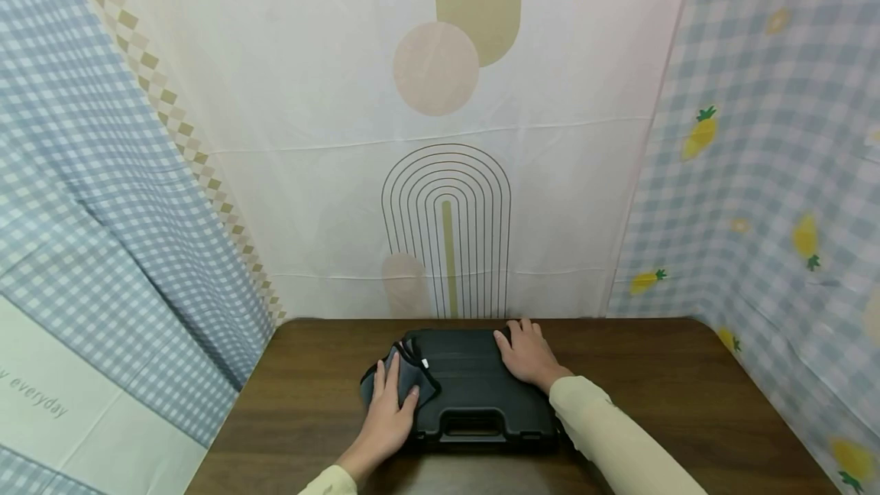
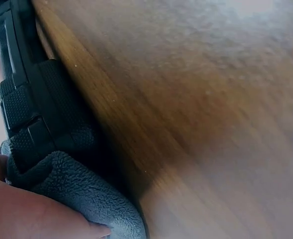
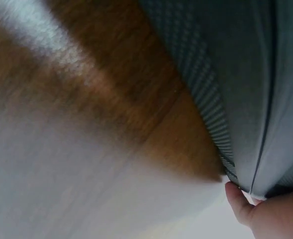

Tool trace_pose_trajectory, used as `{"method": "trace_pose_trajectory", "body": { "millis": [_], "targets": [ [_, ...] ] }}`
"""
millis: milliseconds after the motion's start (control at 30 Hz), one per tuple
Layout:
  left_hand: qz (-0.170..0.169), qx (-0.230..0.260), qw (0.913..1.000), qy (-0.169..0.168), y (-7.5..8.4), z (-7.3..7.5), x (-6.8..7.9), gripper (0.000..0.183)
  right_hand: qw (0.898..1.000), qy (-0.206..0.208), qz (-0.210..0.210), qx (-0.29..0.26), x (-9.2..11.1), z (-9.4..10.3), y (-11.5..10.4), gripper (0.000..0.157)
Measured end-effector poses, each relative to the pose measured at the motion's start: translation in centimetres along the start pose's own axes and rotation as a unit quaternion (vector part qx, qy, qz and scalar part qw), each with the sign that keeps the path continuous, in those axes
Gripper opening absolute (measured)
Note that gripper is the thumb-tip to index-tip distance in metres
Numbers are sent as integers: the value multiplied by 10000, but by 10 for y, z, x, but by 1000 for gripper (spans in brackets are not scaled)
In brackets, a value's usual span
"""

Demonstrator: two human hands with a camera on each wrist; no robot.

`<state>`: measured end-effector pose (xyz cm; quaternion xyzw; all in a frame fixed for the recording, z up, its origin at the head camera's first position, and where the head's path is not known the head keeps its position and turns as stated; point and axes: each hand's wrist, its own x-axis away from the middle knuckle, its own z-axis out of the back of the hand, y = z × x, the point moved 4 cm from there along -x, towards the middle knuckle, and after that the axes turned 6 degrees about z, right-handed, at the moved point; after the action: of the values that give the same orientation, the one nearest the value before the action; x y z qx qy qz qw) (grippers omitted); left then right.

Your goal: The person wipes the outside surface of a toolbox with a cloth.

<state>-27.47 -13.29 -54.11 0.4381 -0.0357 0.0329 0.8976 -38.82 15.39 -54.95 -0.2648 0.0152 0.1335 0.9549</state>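
Observation:
A black plastic carrying case (image 1: 474,376) lies flat on the table, its built-in handle towards me. My left hand (image 1: 388,415) holds a grey fleecy cloth (image 1: 429,397) with dark edging against the case's left side. In the left wrist view, the cloth (image 2: 101,199) drapes over a corner of the case beside the latches, under a finger (image 2: 42,214). At the far right corner, my right hand (image 1: 528,354) grips the case, fingers over its edge. The right wrist view shows the case's ribbed side (image 3: 206,89) and part of that hand (image 3: 275,214) at its end.
The brown wooden table (image 1: 660,388) extends to both sides of the case. A pale patterned curtain (image 1: 330,212) hangs behind it. Blue checked cloths (image 1: 777,174) hang at the left and right.

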Motion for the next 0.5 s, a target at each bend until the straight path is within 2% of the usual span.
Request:
{"method": "trace_pose_trajectory", "body": {
  "millis": [233, 500],
  "targets": [
    [43, 201, 9996, 210, 3, 1, -13, 78, 10000, 29, -30, -43, -1, -1, 2, 66],
    [-18, 283, 9993, 260, 9, 1, -51, 76, 9999, 56, -73, -61, -4, -2, 4, 65]
  ]
}}
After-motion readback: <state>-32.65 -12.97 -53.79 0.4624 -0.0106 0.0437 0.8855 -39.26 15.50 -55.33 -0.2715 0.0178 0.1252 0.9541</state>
